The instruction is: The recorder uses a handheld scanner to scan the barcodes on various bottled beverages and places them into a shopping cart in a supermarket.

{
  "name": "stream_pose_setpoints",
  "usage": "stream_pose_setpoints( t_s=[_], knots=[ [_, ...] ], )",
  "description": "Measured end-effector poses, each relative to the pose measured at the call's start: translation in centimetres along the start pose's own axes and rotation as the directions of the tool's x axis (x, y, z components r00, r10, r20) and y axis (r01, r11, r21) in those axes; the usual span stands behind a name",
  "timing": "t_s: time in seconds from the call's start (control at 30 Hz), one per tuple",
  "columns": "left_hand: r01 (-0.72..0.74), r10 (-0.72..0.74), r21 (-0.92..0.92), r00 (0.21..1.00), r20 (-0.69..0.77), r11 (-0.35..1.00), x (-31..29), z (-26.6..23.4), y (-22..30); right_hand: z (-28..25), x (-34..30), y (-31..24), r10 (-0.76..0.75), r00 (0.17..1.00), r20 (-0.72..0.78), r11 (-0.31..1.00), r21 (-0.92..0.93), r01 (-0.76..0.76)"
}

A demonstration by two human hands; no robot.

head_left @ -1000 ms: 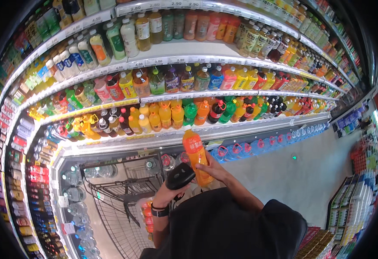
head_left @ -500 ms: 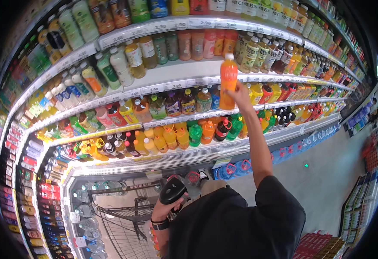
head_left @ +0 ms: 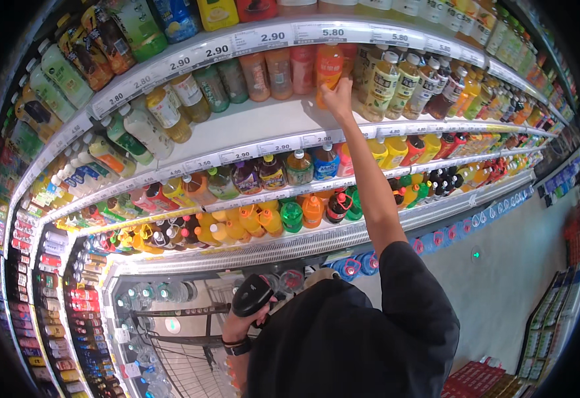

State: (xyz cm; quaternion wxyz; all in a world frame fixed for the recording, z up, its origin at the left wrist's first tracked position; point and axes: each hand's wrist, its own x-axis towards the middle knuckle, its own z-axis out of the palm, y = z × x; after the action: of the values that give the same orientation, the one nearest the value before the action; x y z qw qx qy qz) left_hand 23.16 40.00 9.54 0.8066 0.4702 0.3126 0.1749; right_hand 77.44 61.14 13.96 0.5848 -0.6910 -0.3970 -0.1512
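While the left hand grips a black handheld scanner, the right hand clamps an orange plastic bottle, already at the white shelf beside a pink bottle, unreleased.

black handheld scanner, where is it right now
In the head view, the black handheld scanner is in the left hand, low and left of centre, beside the shopping cart.

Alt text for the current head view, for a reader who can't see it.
A person's right hand holds an orange bottle at a shelf of bottled drinks; the left hand grips a black scanner-like device near a wire shopping cart.
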Motion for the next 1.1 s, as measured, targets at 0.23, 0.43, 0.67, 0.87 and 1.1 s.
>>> stream_pose_setpoints(
  t_s=[0.23, 0.43, 0.67, 0.87, 1.1],
  knots=[
    [0.064, -0.053, 0.071, 0.988, -0.143, 0.995, 1.9, 1.6, -1.0, -3.1, -2.1, -3.3, -0.01, 0.999, 0.039, 0.957, -0.291, 0.021],
    [0.18, -0.161, 0.118, 0.975, -0.152, 0.976, 4.1, 2.5, -2.0, -2.1, -0.9, -1.8, -0.012, 0.995, 0.101, 0.948, -0.314, 0.044],
    [0.17, -0.166, 0.054, 0.984, -0.07, 0.984, 6.5, 4.2, -0.8, -2.2, -0.4, -0.6, -0.01, 0.993, 0.118, 0.954, -0.297, 0.045],
    [0.238, -0.239, -0.009, 0.969, -0.066, 0.971, 6.9, 4.6, -1.3, -2.3, -0.2, -0.1, -0.013, 0.986, 0.168, 0.938, -0.34, 0.071],
    [0.246, -0.248, -0.037, 0.949, -0.197, 0.969, 4.2, 5.3, -0.9, -5.9, -8.4, -8.1, -0.146, 0.985, -0.087, 0.987, 0.049, 0.151]
  ],
)
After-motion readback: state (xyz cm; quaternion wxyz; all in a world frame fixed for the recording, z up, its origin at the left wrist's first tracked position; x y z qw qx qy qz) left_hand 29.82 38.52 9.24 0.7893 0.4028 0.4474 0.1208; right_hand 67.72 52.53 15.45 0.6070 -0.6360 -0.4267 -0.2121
